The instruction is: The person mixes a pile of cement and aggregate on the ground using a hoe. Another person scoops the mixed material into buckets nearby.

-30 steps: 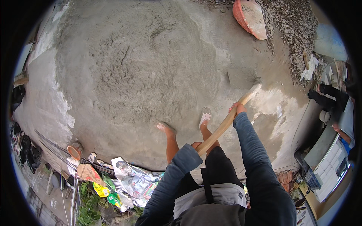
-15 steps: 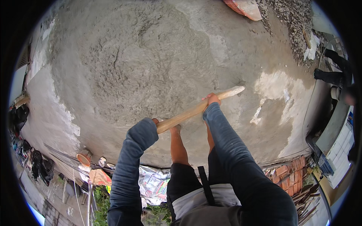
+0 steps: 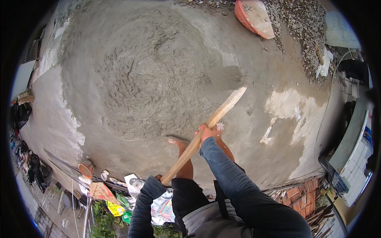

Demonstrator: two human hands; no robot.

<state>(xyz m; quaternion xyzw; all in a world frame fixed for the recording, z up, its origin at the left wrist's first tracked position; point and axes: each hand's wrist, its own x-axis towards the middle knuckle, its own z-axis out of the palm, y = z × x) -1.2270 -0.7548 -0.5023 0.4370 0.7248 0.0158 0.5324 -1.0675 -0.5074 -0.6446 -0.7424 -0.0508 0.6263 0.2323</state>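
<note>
The person's left grip [image 3: 159,177] and right grip [image 3: 206,133] clasp a wooden handle [image 3: 187,154], its blade [image 3: 225,77] at the right edge of the wet cement [image 3: 147,79]

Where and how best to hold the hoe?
Likely its wooden handle, from the near side: it is long, slim and slants toward the wearer. Space the hold: left grip at the near end, right grip around the middle. Avoid the flat grey blade at the far end.
</note>
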